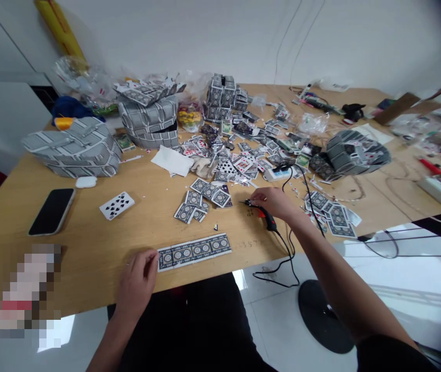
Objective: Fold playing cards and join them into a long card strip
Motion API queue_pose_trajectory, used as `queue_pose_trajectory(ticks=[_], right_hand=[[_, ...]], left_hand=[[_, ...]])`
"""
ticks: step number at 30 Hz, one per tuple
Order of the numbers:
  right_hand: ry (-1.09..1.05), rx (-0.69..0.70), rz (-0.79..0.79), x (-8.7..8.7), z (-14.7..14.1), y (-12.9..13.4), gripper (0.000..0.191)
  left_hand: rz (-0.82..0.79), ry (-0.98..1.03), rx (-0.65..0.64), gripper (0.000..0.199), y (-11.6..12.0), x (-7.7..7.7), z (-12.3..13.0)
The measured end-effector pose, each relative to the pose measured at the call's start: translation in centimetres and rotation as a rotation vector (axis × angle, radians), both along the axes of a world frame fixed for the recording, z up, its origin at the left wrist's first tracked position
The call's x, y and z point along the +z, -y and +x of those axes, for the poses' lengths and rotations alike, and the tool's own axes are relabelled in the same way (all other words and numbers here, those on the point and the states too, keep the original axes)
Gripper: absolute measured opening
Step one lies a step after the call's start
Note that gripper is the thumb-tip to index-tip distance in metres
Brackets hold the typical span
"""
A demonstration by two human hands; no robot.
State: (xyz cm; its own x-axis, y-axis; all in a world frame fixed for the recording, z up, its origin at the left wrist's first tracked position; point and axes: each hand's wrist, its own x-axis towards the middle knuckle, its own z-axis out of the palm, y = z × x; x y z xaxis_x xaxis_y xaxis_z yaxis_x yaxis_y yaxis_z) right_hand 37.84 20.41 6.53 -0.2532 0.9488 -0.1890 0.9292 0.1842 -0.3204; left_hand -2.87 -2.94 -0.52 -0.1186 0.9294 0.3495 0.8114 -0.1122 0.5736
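At the table's front edge, my left hand (137, 279) pinches the left end of a flat strip of joined playing cards (195, 252), patterned backs up. My right hand (272, 202) is further right and forward, its fingers closed at the thin front part of a black corded tool (270, 221) with a red detail. The exact kind of this tool is hard to make out, and the fingers partly cover it. Between the hands and further back lie loose folded card pieces (193, 206). A tiny scrap (215, 227) sits above the strip.
A phone (52, 212), a white earbud case (86, 182) and a card stack (117, 205) lie left. Woven card baskets (75, 147) and a big heap of cards (243, 155) fill the back. Black cords (292, 258) hang over the front edge beside a power strip (278, 174).
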Motion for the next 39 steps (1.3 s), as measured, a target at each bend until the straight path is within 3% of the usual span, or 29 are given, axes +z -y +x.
queue_pose_trajectory(ticks=[8, 19, 28, 34, 39], right_hand=[[-0.019, 0.068, -0.07, 0.3, 0.5, -1.0, 0.013], [0.008, 0.143, -0.149, 0.5, 0.2, -2.6, 0.007], [0.056, 0.091, 0.069, 1.1, -1.3, 1.5, 0.014], [-0.106, 0.225, 0.199, 1.5, -5.6, 4.6, 0.024], [-0.26, 0.353, 0.171, 1.6, -10.0, 6.7, 0.026]], left_hand=[[0.0, -0.018, 0.047, 0.027, 0.0, -0.3, -0.1], [-0.065, 0.108, 0.141, 0.032, 0.5, -0.8, 0.0], [0.149, 0.034, 0.125, 0.025, -0.5, 0.0, -0.2], [0.078, 0.065, 0.119, 0.019, -0.1, -0.1, 0.0], [0.002, 0.124, 0.137, 0.02, 0.4, -0.5, 0.2]])
